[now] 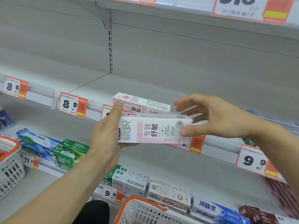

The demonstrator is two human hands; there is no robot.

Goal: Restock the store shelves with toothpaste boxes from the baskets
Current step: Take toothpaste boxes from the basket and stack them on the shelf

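Two pink-and-white toothpaste boxes are held in front of the middle shelf [145, 84]. My left hand [106, 131] grips the left ends of both, the front box [153, 128] and the box behind it [142, 102]. My right hand [210, 117] pinches the right end of the front box between thumb and fingers. A white basket with an orange rim [145, 210] sits at the bottom centre. A second basket [9, 164] stands at the left edge.
The middle shelf's board is bare, with price tags [72, 105] along its front rail. The lower shelf holds green and blue toothpaste boxes [53, 147] at left and white, blue and dark red boxes [169, 191] at right. Another shelf [194, 7] hangs overhead.
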